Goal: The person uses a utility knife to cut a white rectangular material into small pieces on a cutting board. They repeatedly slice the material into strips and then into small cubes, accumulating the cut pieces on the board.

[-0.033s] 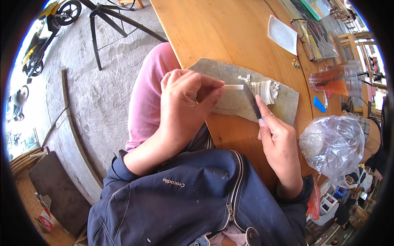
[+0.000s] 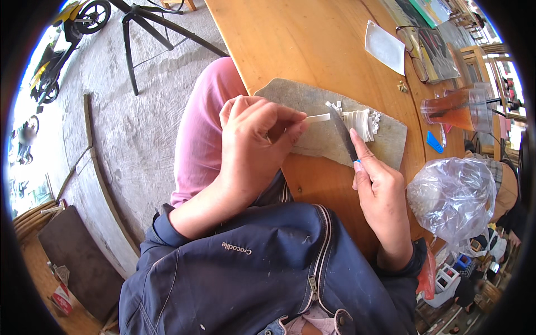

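My left hand pinches one end of a thin white strip between thumb and fingertips; the strip's material cannot be made out. In my right hand is a knife with a dark blade and a bit of blue at the handle, forefinger stretched along the blade. The blade lies across the strip's free end, above a flat grey board. Right of the blade, a row of curved white strips rests on that board. Small white cut bits lie beside the blade tip and past the row.
The board sits on a wooden table. Farther right are a white card-like sheet, eyeglasses, a plastic cup of reddish-brown drink, a blue piece and a clear plastic bag. A black metal stand is on the floor at left.
The white strip now slants slightly, its free end higher. The knife has shifted a little, its tip higher and slightly left. The left hand has moved slightly right.
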A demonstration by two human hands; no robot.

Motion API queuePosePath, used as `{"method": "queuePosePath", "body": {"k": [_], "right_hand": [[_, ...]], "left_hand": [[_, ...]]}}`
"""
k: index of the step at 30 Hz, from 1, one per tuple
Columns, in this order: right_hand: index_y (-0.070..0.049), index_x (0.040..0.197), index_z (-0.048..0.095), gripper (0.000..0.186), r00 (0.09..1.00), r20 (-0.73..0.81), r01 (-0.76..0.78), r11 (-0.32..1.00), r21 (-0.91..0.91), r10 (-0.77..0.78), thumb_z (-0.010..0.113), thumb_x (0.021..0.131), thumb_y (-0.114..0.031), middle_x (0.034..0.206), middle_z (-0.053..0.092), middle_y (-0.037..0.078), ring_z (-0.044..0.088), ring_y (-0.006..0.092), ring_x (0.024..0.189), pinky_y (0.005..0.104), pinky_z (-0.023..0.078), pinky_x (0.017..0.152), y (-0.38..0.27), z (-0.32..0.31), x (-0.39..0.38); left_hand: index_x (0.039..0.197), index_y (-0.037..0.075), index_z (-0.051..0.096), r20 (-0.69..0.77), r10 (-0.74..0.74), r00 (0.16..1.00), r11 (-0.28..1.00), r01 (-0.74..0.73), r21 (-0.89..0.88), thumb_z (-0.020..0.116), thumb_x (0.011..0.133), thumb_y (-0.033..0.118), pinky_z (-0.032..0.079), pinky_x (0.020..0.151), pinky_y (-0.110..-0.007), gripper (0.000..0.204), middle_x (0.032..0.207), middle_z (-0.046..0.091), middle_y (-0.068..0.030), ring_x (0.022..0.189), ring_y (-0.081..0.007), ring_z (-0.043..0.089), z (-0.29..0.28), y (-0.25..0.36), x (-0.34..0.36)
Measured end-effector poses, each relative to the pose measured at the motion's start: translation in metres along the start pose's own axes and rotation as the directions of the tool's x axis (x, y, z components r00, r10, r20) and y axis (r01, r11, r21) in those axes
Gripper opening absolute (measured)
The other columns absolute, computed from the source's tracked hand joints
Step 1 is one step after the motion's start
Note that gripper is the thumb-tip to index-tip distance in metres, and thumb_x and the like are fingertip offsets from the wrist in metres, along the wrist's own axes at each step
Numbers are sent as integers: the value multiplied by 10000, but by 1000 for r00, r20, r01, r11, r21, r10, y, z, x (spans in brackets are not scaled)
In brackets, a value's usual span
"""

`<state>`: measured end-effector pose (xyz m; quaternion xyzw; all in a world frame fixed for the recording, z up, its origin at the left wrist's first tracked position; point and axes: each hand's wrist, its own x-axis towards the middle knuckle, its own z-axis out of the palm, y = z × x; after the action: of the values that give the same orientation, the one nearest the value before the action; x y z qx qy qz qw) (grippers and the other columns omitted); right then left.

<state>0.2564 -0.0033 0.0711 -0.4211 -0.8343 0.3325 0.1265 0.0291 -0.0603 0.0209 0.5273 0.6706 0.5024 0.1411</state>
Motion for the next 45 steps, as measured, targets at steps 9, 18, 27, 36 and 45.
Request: {"method": "queuePosePath", "body": {"k": [9, 18, 27, 36, 45], "right_hand": [[-111, 1493, 552, 601, 997, 9, -71, 997, 41, 71, 584, 926, 87, 752, 509, 204, 503, 269, 606, 344, 487, 628, -4, -7, -1], [-121, 1508, 544, 582, 998, -9, -57, 998, 14, 57, 551, 963, 82, 745, 486, 81, 464, 141, 627, 286, 465, 618, -5, -6, -2], [-148, 1502, 554, 657, 999, -23, 44, 996, -77, -46, 599, 898, 106, 755, 535, 177, 555, 279, 630, 391, 502, 651, -9, -5, -1], [-174, 1482, 583, 655, 995, -32, 90, 987, -131, -95, 616, 889, 102, 718, 510, 153, 533, 273, 603, 417, 483, 627, -3, -3, 1], [-177, 1481, 583, 657, 994, -47, 95, 985, -141, -103, 621, 887, 100, 712, 508, 153, 535, 284, 601, 433, 472, 617, -4, -2, 2]], "left_hand": [[866, 156, 770, 4, 216, 976, 956, -212, 201, 898, 699, 231, 391, 988, -408, 223, 768, 638, 25, 999, -218, 612, 7, -3, -9], [947, 182, 770, 42, 313, 949, 907, -312, 283, 900, 690, 326, 364, 1022, -449, 323, 900, 653, 24, 948, -232, 578, 4, 1, -10], [1167, 178, 755, 178, 337, 925, 822, -381, 424, 816, 791, 390, 281, 1108, -560, 436, 1063, 629, 32, 1102, -231, 536, 21, 8, -17], [1119, 194, 771, 198, 366, 909, 789, -416, 453, 786, 803, 220, 285, 1118, -568, 317, 1018, 624, 67, 1059, -191, 560, 19, 2, -14], [1068, 192, 779, 198, 329, 923, 817, -383, 430, 751, 800, 167, 289, 1115, -555, 271, 956, 612, 54, 1021, -185, 567, 19, 7, -11]]}}
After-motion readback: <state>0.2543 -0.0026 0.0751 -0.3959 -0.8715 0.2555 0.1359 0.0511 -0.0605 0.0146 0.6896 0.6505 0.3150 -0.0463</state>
